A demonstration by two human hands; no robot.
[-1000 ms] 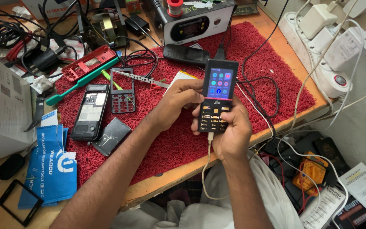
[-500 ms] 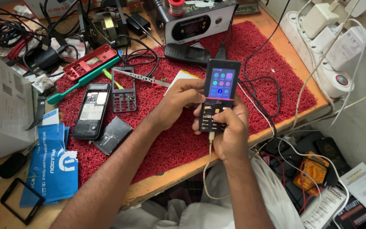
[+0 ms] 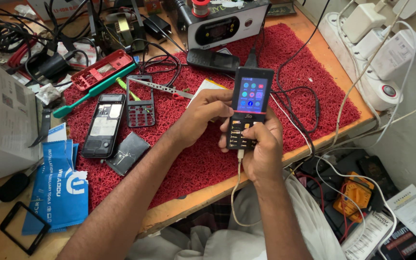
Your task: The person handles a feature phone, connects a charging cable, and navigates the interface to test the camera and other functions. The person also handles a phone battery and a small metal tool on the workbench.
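Note:
A black keypad phone (image 3: 249,103) with a lit screen of coloured icons is upright in both my hands over a red mat (image 3: 193,163). My left hand (image 3: 203,115) grips its left edge. My right hand (image 3: 261,144) cups the lower half, with the thumb on the keys. A pale cable (image 3: 238,192) is plugged into the phone's bottom and hangs down past the table edge.
On the mat lie an opened phone body (image 3: 103,125), a keypad frame (image 3: 139,101), a dark back cover (image 3: 127,153), tweezers (image 3: 162,88), a green brush (image 3: 95,89) and a red frame (image 3: 101,69). A grey box with a display (image 3: 225,26) stands behind; chargers in a power strip (image 3: 376,58) are at right.
The phone and both hands have stayed almost in place; only my right thumb has shifted slightly on the keys.

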